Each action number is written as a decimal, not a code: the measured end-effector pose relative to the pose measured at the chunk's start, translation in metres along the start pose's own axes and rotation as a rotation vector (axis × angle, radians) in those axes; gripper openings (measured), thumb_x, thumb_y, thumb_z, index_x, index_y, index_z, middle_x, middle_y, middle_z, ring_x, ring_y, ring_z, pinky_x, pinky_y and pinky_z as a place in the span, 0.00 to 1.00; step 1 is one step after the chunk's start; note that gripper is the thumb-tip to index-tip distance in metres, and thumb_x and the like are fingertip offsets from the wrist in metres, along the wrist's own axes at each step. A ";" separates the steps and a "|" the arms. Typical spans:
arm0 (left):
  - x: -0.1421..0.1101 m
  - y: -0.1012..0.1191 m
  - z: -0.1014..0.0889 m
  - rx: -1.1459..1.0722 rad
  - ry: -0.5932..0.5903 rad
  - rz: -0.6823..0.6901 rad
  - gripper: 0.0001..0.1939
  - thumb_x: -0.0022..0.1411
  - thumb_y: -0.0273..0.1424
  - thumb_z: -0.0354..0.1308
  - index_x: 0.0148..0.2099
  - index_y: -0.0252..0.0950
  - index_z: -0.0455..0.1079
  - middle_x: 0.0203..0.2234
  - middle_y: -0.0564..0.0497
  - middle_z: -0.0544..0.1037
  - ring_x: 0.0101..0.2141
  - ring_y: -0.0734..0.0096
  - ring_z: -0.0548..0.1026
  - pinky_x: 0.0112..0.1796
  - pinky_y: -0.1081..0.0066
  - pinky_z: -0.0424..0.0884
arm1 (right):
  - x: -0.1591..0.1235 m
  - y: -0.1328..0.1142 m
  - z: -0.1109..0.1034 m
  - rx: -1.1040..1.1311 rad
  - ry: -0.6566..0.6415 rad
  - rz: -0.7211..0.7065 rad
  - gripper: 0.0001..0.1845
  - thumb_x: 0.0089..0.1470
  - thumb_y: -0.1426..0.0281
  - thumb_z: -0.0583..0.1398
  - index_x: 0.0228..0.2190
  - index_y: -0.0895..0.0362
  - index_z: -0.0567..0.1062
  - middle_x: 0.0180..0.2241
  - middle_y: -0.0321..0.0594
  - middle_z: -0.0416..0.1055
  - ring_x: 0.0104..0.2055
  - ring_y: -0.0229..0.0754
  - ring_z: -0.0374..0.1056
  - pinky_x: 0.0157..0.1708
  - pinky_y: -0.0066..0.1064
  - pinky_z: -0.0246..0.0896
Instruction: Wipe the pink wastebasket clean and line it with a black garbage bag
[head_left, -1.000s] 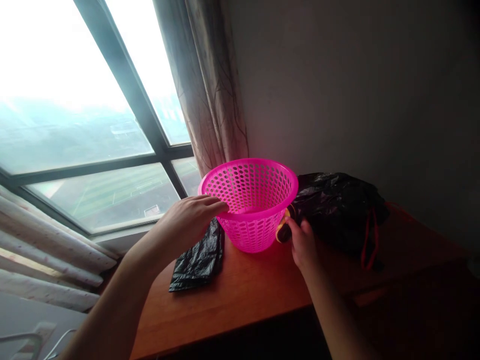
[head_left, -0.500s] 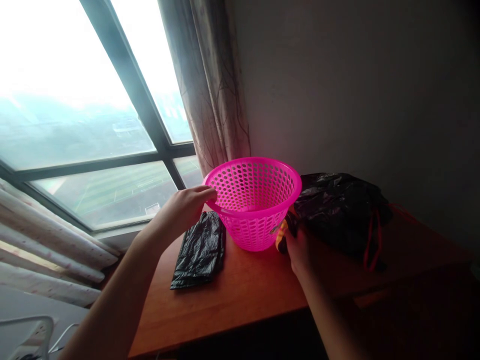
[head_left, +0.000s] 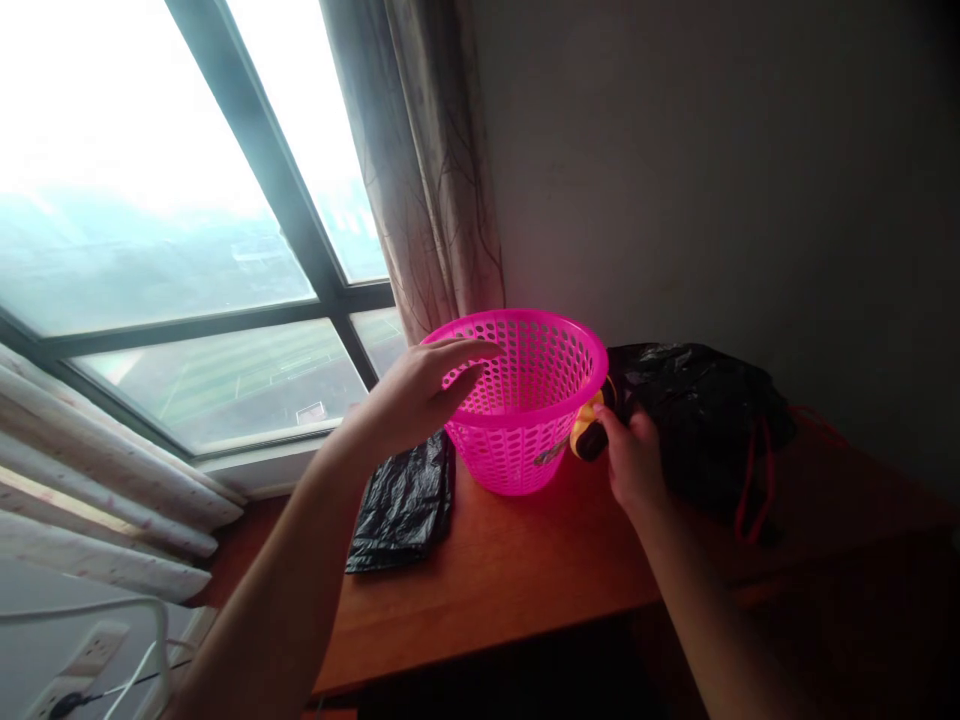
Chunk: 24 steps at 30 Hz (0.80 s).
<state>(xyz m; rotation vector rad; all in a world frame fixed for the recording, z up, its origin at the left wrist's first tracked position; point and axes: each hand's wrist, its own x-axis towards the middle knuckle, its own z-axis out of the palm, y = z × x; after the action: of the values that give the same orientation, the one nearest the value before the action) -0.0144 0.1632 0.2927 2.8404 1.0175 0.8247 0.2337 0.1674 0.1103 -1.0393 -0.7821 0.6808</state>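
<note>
A bright pink plastic basket (head_left: 510, 460) with rows of holes stands upright on the wooden table. My left hand (head_left: 427, 390) reaches over its left rim, fingers stretched out and thumb apart, holding nothing. To the right of the basket, my right hand (head_left: 634, 450) is closed on a yellow-and-black-handled tool (head_left: 585, 425). A short metal part of that tool points left across the basket's side; its exact kind is unclear. Under my left wrist lies a folded black plastic bag (head_left: 405, 510), partly hidden by my arm.
A crumpled black drawstring bag (head_left: 705, 410) with red cords rests right of the basket, against the wall. The table's front edge (head_left: 480, 655) is near me. Window (head_left: 202, 390), curtains (head_left: 442, 150) and a power strip (head_left: 90, 660) with cables are on the left.
My left hand has let go of the basket's rim and moved right, over the opening. My right hand has shifted right and slightly up with the yellow-and-black tool.
</note>
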 end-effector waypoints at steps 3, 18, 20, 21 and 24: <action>0.024 0.038 0.014 0.055 -0.136 -0.022 0.20 0.71 0.39 0.48 0.59 0.37 0.69 0.42 0.44 0.81 0.41 0.62 0.79 0.41 0.64 0.74 | 0.005 -0.016 0.001 0.003 0.027 -0.064 0.22 0.47 0.60 0.65 0.43 0.57 0.76 0.39 0.40 0.78 0.44 0.49 0.72 0.46 0.41 0.66; 0.042 0.072 0.061 0.216 -0.293 -0.092 0.15 0.69 0.39 0.49 0.46 0.35 0.72 0.32 0.43 0.79 0.33 0.58 0.79 0.31 0.66 0.70 | -0.054 0.076 -0.019 -0.078 -0.009 0.348 0.21 0.41 0.57 0.66 0.37 0.55 0.77 0.36 0.41 0.80 0.41 0.54 0.75 0.40 0.40 0.70; 0.036 0.071 0.058 0.191 -0.288 -0.068 0.15 0.69 0.38 0.50 0.45 0.35 0.72 0.32 0.44 0.79 0.32 0.60 0.78 0.30 0.67 0.70 | -0.049 0.074 -0.018 -0.011 -0.011 0.350 0.22 0.41 0.58 0.66 0.38 0.55 0.77 0.36 0.39 0.79 0.41 0.52 0.75 0.40 0.39 0.70; 0.033 0.071 0.056 0.183 -0.286 -0.053 0.14 0.69 0.38 0.50 0.44 0.35 0.73 0.31 0.44 0.79 0.31 0.61 0.78 0.29 0.67 0.69 | -0.045 0.067 -0.016 0.018 -0.006 0.339 0.22 0.41 0.58 0.67 0.38 0.55 0.76 0.36 0.39 0.79 0.41 0.51 0.75 0.40 0.39 0.70; 0.023 0.072 0.049 0.161 -0.286 -0.015 0.11 0.68 0.36 0.52 0.42 0.36 0.73 0.29 0.47 0.79 0.30 0.63 0.78 0.28 0.69 0.67 | -0.029 0.026 -0.010 0.090 0.037 0.291 0.19 0.41 0.61 0.67 0.37 0.56 0.76 0.36 0.37 0.78 0.40 0.49 0.75 0.41 0.39 0.70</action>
<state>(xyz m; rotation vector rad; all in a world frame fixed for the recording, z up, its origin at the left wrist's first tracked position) 0.0664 0.1274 0.2749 2.9597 1.1058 0.3329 0.2226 0.1482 0.0765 -1.0907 -0.5672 0.9344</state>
